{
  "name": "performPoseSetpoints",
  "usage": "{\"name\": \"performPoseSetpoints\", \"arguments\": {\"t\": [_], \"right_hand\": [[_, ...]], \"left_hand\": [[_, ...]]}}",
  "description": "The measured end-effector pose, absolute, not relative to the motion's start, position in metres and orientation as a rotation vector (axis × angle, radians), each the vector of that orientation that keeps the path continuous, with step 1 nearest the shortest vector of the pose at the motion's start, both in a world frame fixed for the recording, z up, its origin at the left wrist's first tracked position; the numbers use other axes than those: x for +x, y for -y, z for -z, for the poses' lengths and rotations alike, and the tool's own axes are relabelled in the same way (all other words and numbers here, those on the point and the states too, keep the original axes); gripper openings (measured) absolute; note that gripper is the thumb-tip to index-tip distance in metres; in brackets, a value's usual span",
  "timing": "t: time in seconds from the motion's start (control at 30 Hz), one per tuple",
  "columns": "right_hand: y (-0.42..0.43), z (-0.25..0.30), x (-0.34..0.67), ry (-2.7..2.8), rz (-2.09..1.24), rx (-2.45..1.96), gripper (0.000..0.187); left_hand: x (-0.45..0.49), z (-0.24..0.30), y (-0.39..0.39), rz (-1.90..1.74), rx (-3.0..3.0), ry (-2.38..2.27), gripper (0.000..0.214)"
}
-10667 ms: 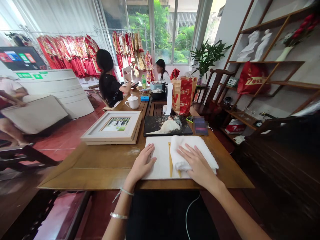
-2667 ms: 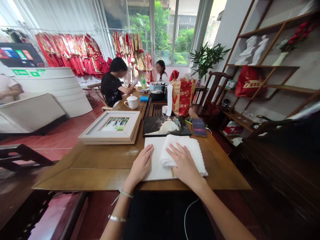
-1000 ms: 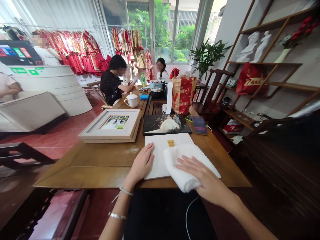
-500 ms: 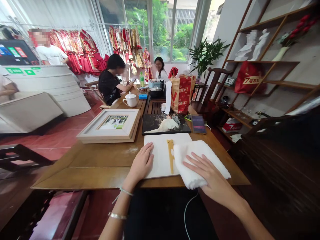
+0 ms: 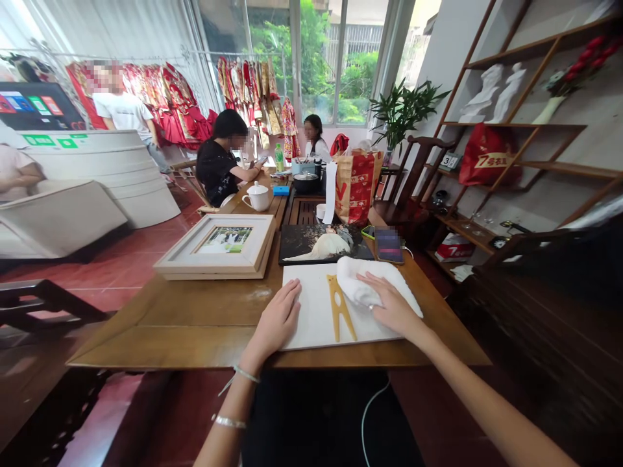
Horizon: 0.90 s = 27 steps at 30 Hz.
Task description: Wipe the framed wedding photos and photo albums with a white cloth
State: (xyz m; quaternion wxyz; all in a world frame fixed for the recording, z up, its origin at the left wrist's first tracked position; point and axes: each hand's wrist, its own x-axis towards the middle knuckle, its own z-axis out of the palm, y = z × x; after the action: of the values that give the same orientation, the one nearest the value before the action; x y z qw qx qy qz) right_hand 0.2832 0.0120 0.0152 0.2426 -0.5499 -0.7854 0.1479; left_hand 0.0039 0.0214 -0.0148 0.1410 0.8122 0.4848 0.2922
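A white board (image 5: 309,318) lies flat near the table's front edge. On it is a tan, forked figure (image 5: 337,305) with an oval gap in its middle; I cannot tell whether it is a loose piece or a picture. My left hand (image 5: 281,312) rests palm down at the board's left edge, its fingers stretched out. A white towel (image 5: 403,282) lies bunched over the board's upper right corner. My right hand (image 5: 389,305) grips the towel from above, its fingers pressed into the folds, a ring showing on one of them.
Behind the board lies a dark picture panel (image 5: 292,241) with a phone (image 5: 389,244) to its right. Framed photos (image 5: 214,245) are stacked at left. A lidded white cup (image 5: 257,196) and a red paper bag (image 5: 357,188) stand farther back. Two people sit at the far end.
My right hand has pushed the towel up and left, bunching it. The board's lower right part and the whole forked figure are now uncovered. My left hand stays put.
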Motion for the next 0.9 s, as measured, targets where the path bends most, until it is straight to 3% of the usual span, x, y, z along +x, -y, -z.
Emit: {"name": "performPoseSetpoints", "arguments": {"t": [0.33,0.53,0.9], "right_hand": [[-0.073,-0.034,0.195,2.348,-0.431,-1.269,0.054],[-0.077,-0.042,0.151,2.454,-0.439,-1.139,0.047],[-0.031,-0.038,0.221,2.335,-0.257,-1.507,0.058]], "left_hand": [[0.005,0.012,-0.021,-0.847,2.394,-1.418,0.039],[0.007,0.012,-0.022,-0.849,2.427,-1.440,0.026],[0.002,0.015,-0.020,-0.863,2.365,-1.403,0.040]]}}
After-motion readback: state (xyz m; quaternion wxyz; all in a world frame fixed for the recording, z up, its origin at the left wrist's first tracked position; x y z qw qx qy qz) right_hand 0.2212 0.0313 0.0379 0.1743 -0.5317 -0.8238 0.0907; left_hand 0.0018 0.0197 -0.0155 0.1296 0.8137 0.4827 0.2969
